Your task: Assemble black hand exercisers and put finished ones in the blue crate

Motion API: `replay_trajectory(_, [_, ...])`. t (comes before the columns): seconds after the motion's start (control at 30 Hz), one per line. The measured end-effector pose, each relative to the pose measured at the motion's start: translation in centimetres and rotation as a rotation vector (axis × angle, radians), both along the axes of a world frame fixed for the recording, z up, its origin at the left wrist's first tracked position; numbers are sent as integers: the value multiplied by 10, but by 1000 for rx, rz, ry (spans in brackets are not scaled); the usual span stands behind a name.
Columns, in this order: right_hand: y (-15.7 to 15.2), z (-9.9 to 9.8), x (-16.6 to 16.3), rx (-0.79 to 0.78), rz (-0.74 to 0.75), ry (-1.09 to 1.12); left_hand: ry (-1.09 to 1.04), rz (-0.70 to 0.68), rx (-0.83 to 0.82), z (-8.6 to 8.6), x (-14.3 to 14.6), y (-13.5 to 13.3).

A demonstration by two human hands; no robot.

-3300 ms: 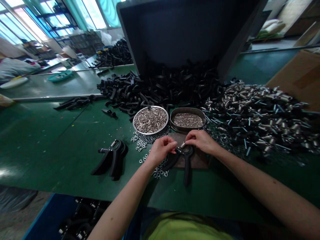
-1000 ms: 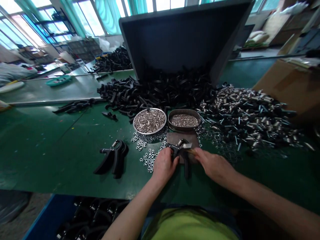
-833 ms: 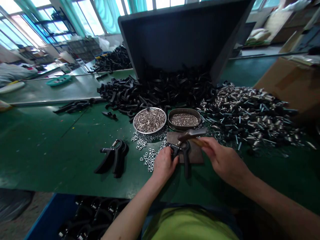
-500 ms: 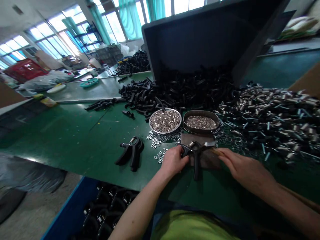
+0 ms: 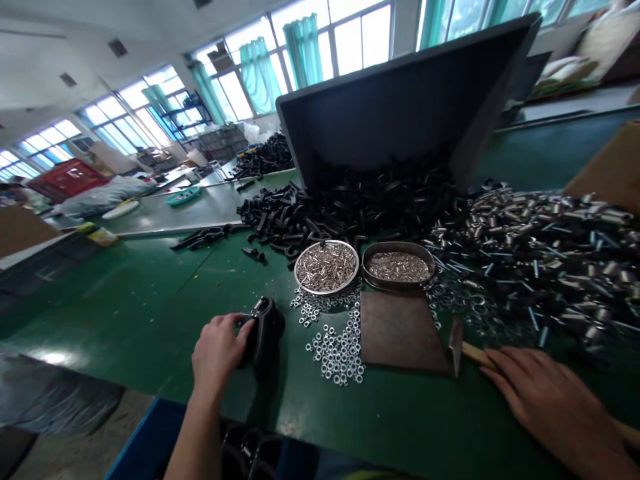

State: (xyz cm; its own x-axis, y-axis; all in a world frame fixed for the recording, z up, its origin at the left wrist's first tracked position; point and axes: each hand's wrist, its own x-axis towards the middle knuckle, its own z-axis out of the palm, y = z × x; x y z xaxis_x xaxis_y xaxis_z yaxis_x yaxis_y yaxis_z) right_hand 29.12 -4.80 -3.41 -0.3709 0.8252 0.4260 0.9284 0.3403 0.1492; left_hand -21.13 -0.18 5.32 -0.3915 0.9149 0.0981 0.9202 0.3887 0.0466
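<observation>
My left hand (image 5: 220,353) is closed around a black spring clamp (image 5: 266,337) on the green table, left of the loose nuts. The clamp is dark and partly covered by my fingers, so I cannot tell whether one or two lie there. At the right, my right hand (image 5: 550,393) is closed over the wooden handle of a hammer (image 5: 456,348). The hammer's head rests beside the right edge of a brown metal plate (image 5: 400,330). Hex nuts (image 5: 340,353) lie scattered left of that plate.
Behind the plate stand a round dish (image 5: 327,267) of small metal pins and an oval tin (image 5: 399,267) of tiny metal parts. A large dark bin (image 5: 400,113) spills black clamp parts (image 5: 280,213). Metal parts (image 5: 560,240) are heaped at right. A blue crate (image 5: 140,437) sits below.
My left hand has moved left with the clamp, away from the plate, to where another clamp lay. My right hand has drawn the hammer off the plate to the right and down.
</observation>
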Motion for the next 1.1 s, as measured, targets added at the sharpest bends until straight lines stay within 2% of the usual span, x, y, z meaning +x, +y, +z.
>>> replay_trajectory(0.07, [7,5,-3,10,40,41,15,-114,129,7,25,23])
replay_trajectory(0.1, [12,7,-5,13,60,66,-18,-216,174,10,42,39])
replay_trajectory(0.17, [20,13,-10,18,88,121,-96,-418,199,13,80,82])
replay_trajectory(0.23, [28,20,-16,11,103,173,-124,-511,174,12,119,130])
replay_trajectory(0.33, [40,32,-22,-30,101,232,-120,-473,82,2,167,198])
replay_trajectory(0.4, [51,40,-20,-61,73,252,-133,-423,55,-6,189,231])
replay_trajectory(0.53, [90,54,-3,-117,-61,221,-215,-307,29,-21,206,266])
replay_trajectory(0.67, [134,55,13,-274,-211,75,-345,-254,120,-24,207,271])
replay_trajectory(0.77, [152,50,13,-397,-272,-40,-437,-256,255,-12,201,258])
replay_trajectory(0.83, [156,46,12,-419,-284,-66,-656,-267,403,1,193,241])
replay_trajectory(0.87, [156,45,12,-418,-285,-53,-856,-285,490,8,188,230])
replay_trajectory(0.97, [152,44,15,-401,-300,143,-1530,-324,641,25,169,187])
replay_trajectory(1.03, [146,47,16,-382,-345,399,-1723,-256,596,27,155,151])
replay_trajectory(1.1, [140,50,16,-364,-390,637,-1744,-165,522,20,140,116])
